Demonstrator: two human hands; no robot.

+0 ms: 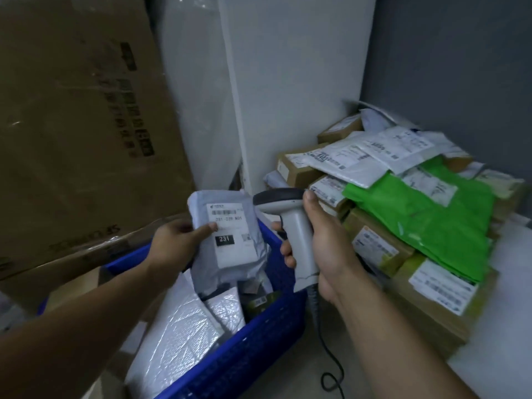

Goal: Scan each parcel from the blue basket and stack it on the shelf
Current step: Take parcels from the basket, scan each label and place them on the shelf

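We grasp a grey parcel (230, 254) in the left grip (172, 246), the scanner (293, 231) in the right grip (328, 246). A stack (403, 214) is shelved; several remain in the basket (259, 341).

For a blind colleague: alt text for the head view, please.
The left hand holds a grey parcel, label showing, above the blue basket; the right hand grips a scanner beside it. Stacked parcels lie at right.
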